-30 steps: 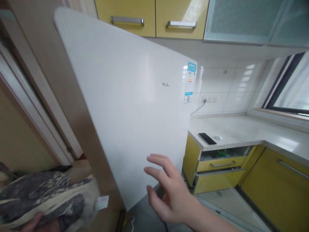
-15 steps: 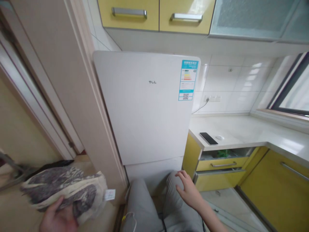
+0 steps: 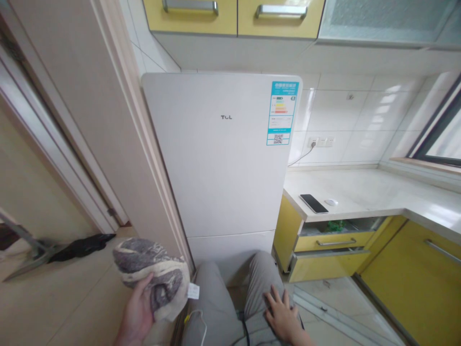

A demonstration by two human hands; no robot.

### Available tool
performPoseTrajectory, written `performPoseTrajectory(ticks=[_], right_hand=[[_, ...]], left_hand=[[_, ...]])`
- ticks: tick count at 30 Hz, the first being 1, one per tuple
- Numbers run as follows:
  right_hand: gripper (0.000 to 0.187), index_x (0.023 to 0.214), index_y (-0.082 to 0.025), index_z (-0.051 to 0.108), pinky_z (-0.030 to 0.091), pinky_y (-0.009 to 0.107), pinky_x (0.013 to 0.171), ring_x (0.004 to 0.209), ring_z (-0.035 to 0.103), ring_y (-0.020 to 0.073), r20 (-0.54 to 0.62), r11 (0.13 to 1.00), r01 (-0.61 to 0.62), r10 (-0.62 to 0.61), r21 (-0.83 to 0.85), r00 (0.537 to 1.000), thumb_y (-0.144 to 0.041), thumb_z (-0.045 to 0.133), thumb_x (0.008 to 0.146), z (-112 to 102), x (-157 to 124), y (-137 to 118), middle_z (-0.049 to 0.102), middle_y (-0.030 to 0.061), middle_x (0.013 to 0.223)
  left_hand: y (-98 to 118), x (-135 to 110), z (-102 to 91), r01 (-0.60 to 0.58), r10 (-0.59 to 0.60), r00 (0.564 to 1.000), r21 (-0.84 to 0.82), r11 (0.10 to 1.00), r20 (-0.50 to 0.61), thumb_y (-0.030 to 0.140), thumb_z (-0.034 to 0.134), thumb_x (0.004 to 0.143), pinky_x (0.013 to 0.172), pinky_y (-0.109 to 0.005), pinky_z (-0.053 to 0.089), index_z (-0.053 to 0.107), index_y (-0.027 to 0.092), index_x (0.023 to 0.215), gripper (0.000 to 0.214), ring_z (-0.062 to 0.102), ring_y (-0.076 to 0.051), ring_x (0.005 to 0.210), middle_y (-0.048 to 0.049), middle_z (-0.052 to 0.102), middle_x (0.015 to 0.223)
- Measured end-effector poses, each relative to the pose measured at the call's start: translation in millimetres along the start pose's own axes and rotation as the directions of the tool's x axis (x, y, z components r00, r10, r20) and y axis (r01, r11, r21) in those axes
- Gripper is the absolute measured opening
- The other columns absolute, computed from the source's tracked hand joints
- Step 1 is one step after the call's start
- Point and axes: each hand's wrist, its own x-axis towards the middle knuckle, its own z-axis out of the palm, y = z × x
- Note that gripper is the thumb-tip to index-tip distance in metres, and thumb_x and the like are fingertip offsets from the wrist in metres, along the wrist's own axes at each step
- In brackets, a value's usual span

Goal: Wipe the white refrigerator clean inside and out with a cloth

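My left hand (image 3: 139,307) grips a folded cloth (image 3: 158,278), patterned in purple-grey and cream, with the thumb on top and the other fingers hidden beneath. A small white tag (image 3: 193,291) sticks out from the cloth's right side. My right hand (image 3: 283,312) lies palm down on my right thigh in grey trousers (image 3: 264,278), fingers spread and holding nothing. Directly in front of my knees stands a white fridge (image 3: 216,168) with a blue energy label (image 3: 283,113) at its upper right.
On the white counter (image 3: 360,187) to the right lie a black phone (image 3: 314,203) and a small white round object (image 3: 331,202). Below it are yellow drawers (image 3: 331,242). A door frame (image 3: 144,158) borders the fridge on the left. A black bag-like item (image 3: 84,247) lies on the floor.
My left hand has brought the cloth to the right, closer to my left knee. My right hand has come down from the knee and now rests flat on the thigh.
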Motion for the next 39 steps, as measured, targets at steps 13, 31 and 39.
performPoseTrajectory(ticks=[13,31,39], right_hand=[[0.052,0.139,-0.025,0.063,0.059,0.037,0.099,0.120,0.067,0.0258,-0.517,0.434,0.679,-0.442,0.592,0.733,-0.034,0.072,0.089,-126,-50,-124,0.069,0.0101,0.134],[0.031,0.110,-0.019,0.078,0.053,0.038,0.098,0.104,0.068,0.0265,-0.502,0.241,0.512,-0.108,0.824,0.858,-0.034,0.069,0.085,-165,-18,-114,0.078,0.0071,0.110],[0.050,0.121,-0.022,0.074,0.054,0.033,0.085,0.092,0.066,0.0222,-0.254,0.090,0.285,-0.261,0.954,0.931,-0.030,0.062,0.073,-170,-9,-106,0.076,0.0035,0.103]], left_hand=[[-92,-39,75.6,-0.460,0.187,0.730,0.271,0.845,0.657,0.038,0.092,0.069,0.124,-0.049,0.042,0.058,0.026,0.147,0.085,0.057,-0.036,0.142,-0.0125,0.061,0.152],[-31,-38,114.5,-0.528,0.375,0.723,0.113,0.842,0.580,0.042,0.079,0.088,0.105,-0.036,0.058,0.071,0.023,0.133,0.050,0.070,-0.025,0.121,-0.0104,0.067,0.142],[15,-33,131.1,-0.581,0.425,0.662,0.065,0.811,0.617,0.033,0.080,0.086,0.085,-0.026,0.060,0.074,0.023,0.129,0.045,0.071,-0.018,0.100,-0.0078,0.072,0.128]])
